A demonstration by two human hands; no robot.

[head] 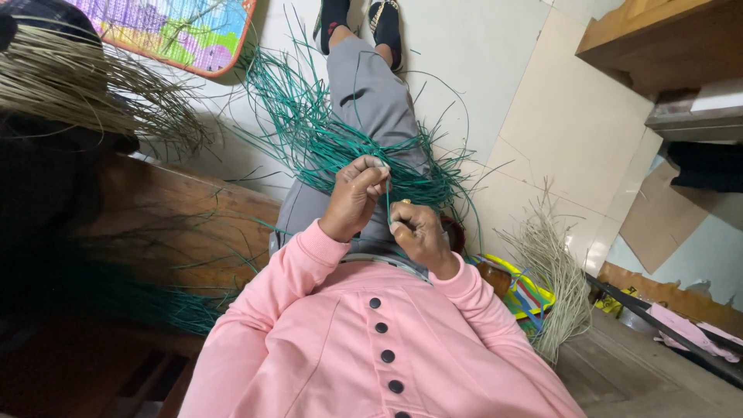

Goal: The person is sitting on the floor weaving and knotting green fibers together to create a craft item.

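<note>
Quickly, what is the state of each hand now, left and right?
Left hand: closed, pinching a green strand at the fingertips.
Right hand: closed on the same green strand, lower down.

Soft, even daylight is brightening the pale glossy floor tiles (480,70), while the dark wooden bench (178,224) is sitting dim; edges are bending and blurring slightly.

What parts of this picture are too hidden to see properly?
- Head view: what the left hand and right hand are making from the green strands; the fingers cover it.
- Colourful mat: cut off by the top edge.
- Upper left: blurred behind pale straw.
- Wooden shelf: cut off at the corner.
</note>
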